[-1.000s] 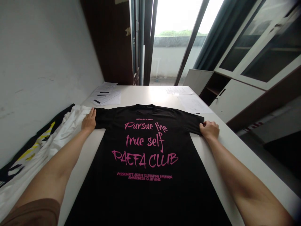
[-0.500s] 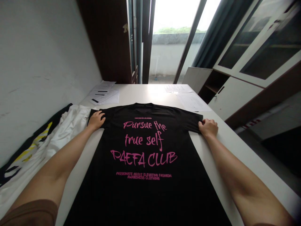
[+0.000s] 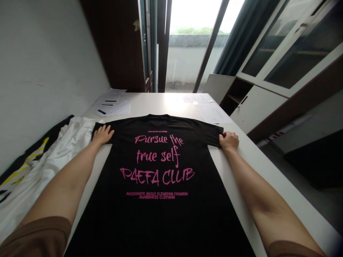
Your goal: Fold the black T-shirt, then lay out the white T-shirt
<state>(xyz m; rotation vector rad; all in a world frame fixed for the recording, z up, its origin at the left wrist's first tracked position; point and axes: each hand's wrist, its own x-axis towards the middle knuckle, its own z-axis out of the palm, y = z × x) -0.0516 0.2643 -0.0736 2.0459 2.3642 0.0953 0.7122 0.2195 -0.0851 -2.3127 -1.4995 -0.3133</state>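
A black T-shirt (image 3: 158, 221) with pink lettering lies spread out flat, its collar toward the far end and its lower part running out of view at the bottom. On its left sleeve rests my left hand (image 3: 103, 135), palm down with the fingers apart. My right hand (image 3: 229, 140) is closed on the hem of the right sleeve; the thumb and fingertips are partly hidden.
The shirt lies on a white table (image 3: 152, 101). White cloth (image 3: 57, 157) and a black-and-yellow garment (image 3: 36, 153) lie along the left wall. Papers sit at the far left (image 3: 111, 103) and far right (image 3: 211, 111). White cabinets (image 3: 257, 107) stand beyond the right edge.
The view has shifted slightly, so everything appears a little further left. My left hand's fingers look straighter and flatter on the sleeve; my right hand stays at the other sleeve's hem.
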